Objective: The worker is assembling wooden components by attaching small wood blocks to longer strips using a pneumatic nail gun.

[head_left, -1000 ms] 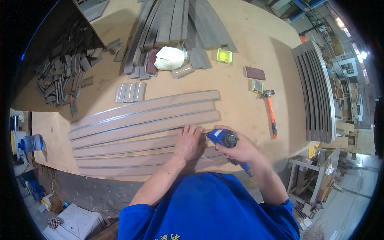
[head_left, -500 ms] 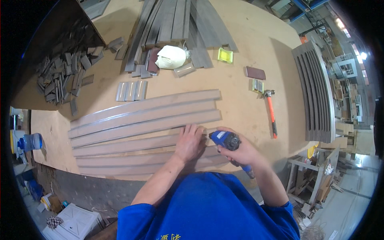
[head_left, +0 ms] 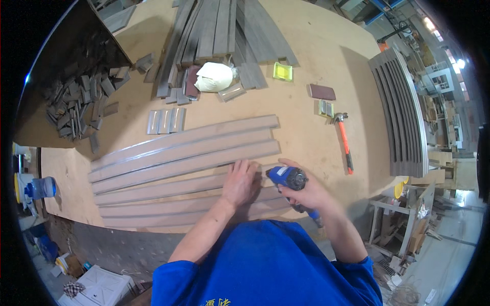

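My right hand point(head_left: 309, 193) grips a blue power drill point(head_left: 287, 176), its nose pointing left at the right end of a long, flat strip point(head_left: 168, 190). My left hand point(head_left: 241, 181) is closed over that strip close to its end, fingertips along the far edge. The exact contact between drill nose and strip is too small to make out. Several similar brownish strips with grey edges lie side by side, among them a farther strip point(head_left: 204, 129) and a nearer strip point(head_left: 158, 208).
A hammer point(head_left: 344, 145) with an orange handle lies right, below a dark red block point(head_left: 322, 92). Beyond are a yellow tray point(head_left: 283, 72), a white bag point(head_left: 214, 77) and stacked grey boards point(head_left: 219, 30). Small offcuts point(head_left: 76, 104) heap left; grooved panels point(head_left: 400, 112) stand at the right edge.
The view has shifted slightly, so the bench things sit a little differently in the picture. Both hands and the drill stay almost where they were on the strip.
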### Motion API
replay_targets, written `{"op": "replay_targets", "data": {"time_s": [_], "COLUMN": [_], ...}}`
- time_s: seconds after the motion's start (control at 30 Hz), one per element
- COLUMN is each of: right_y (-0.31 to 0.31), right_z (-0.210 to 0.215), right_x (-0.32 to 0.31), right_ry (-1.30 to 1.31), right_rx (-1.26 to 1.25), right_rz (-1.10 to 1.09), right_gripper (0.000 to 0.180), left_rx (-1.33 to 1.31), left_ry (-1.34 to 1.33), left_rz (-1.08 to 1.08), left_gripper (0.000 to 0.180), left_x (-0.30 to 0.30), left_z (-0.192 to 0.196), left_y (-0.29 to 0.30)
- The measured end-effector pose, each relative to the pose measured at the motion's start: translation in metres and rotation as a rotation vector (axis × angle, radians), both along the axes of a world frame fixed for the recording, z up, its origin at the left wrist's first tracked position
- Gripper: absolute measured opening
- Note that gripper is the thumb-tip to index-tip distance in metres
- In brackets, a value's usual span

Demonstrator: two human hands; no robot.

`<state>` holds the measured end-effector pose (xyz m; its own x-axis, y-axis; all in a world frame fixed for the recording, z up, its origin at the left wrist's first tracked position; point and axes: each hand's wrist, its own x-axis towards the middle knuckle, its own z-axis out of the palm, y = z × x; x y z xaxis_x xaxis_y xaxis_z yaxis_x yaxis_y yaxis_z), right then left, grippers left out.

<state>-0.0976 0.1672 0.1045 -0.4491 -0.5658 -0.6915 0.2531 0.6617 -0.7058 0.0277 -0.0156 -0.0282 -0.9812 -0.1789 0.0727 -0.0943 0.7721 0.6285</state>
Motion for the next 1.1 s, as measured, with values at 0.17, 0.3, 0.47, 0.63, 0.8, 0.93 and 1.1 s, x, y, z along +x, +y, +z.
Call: {"op": "replay_targets", "data": {"time_s": [0.17, 0.3, 0.47, 0.63, 0.8, 0.93, 1.1], "right_y": [0.027, 0.035, 0.066, 0.044, 0.024, 0.016, 0.011], "right_z": [-0.02, -0.037, -0.08, -0.072, -0.08, -0.09, -0.091], "right_x": [-0.022, -0.041, -0.046, -0.025, 0.001, 0.008, -0.006], "right_ry": [0.463, 0.802, 1.092, 1.067, 0.98, 0.835, 0.811], "right_rx": [-0.017, 0.191, 0.437, 0.024, -0.164, -0.194, -0.169], "right_rz": [-0.095, -0.138, -0.045, -0.183, -0.21, -0.233, -0.257], "right_gripper": [0.072, 0.076, 0.078, 0.051, 0.039, 0.039, 0.036], "left_rx": [0.07, -0.139, -0.234, -0.228, -0.158, -0.171, -0.237], "left_ry": [0.16, 0.104, 0.224, 0.218, 0.226, 0.196, 0.062], "left_rz": [0.008, 0.011, 0.068, 0.036, 0.079, 0.19, 0.24], "left_gripper": [0.058, 0.057, 0.043, 0.036, 0.029, 0.025, 0.029], "left_x": [0.006, 0.029, 0.017, 0.008, -0.007, -0.03, -0.057], "left_z": [0.005, 0.0, -0.005, 0.0, 0.023, 0.026, 0.032], "left_y": [-0.004, -0.022, -0.03, -0.03, -0.045, -0.079, -0.132]}}
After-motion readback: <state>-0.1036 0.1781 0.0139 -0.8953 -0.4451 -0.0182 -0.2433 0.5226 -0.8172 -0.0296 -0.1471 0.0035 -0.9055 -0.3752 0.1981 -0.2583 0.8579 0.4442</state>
